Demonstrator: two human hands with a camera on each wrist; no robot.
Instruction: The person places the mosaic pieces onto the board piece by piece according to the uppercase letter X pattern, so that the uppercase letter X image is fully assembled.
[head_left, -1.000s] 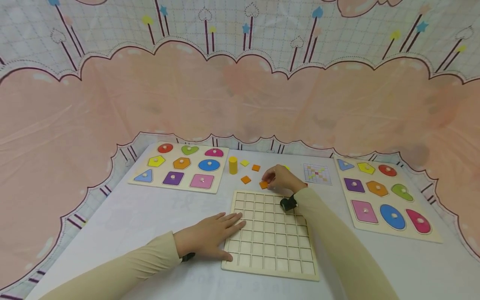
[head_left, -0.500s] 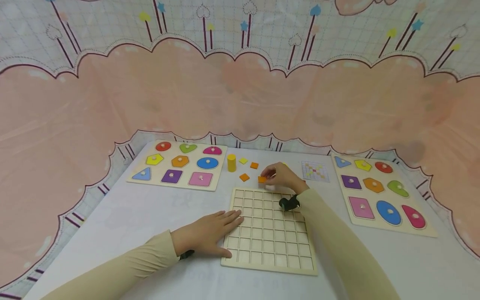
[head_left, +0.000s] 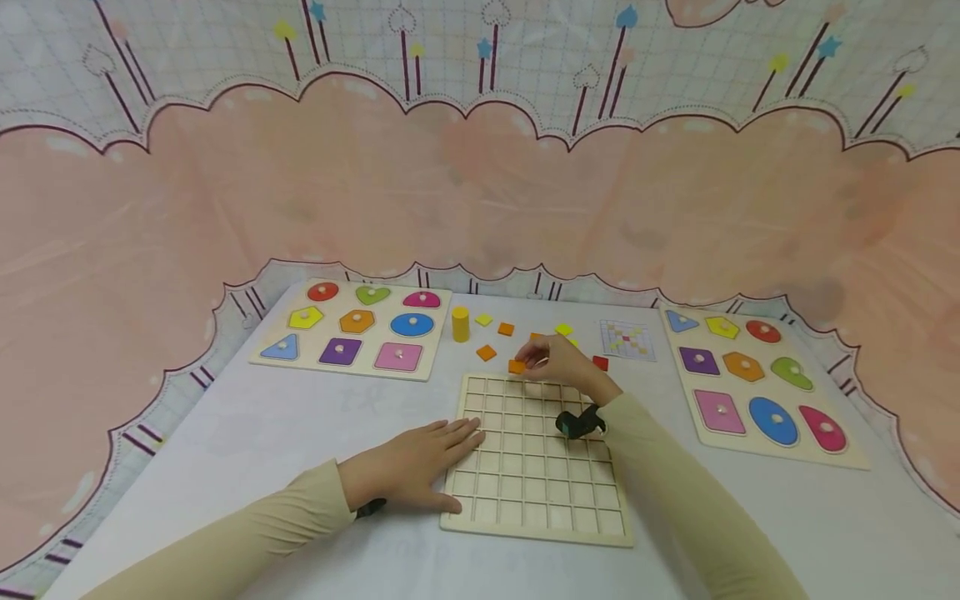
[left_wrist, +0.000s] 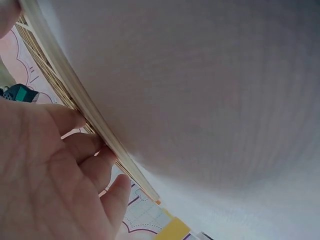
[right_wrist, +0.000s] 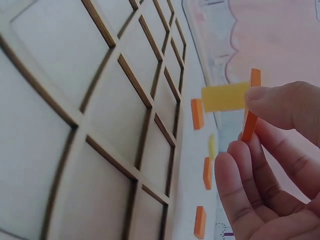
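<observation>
One tile (head_left: 515, 367) I pinched in my right grip (head_left: 562, 364), by the board's (head_left: 534, 467) far edge; my left grip (head_left: 415, 464) lay flat.

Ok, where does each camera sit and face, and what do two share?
Head: worn there, facing forward and down at the grid board; shows left hand, right hand, sleeves.
Left wrist: worn there, facing the board's edge; shows left hand.
Right wrist: worn there, facing across the board; shows right hand pinching an orange tile.
Head and right wrist share that tile.
</observation>
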